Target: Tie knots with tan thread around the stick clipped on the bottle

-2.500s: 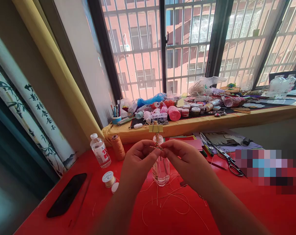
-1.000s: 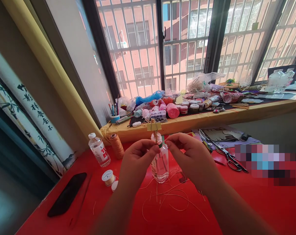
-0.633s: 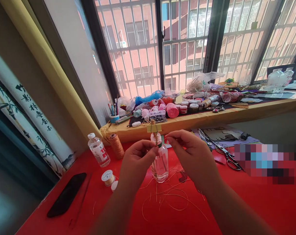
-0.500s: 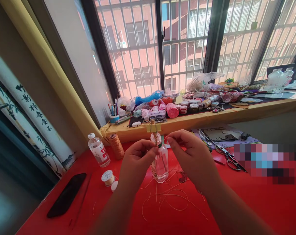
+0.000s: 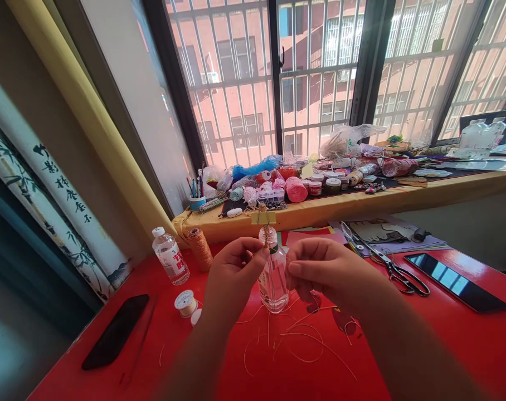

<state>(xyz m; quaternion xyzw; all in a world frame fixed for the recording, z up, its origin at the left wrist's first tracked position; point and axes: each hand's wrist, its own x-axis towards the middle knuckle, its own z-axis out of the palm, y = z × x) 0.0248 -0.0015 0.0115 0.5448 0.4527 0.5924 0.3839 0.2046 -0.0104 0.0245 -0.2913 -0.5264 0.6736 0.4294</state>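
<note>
The left hand (image 5: 235, 273) pinches the cord (image 5: 267, 234); the right hand (image 5: 330, 270) is curled beside the bottle (image 5: 278, 287), its grip unclear. A hard sideways tug could topple the bottle.

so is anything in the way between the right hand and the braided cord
Nothing visible: the right hand is close to the braided cord pinched by the left hand, and the clear bottle stands behind the gap, not across it.
</note>
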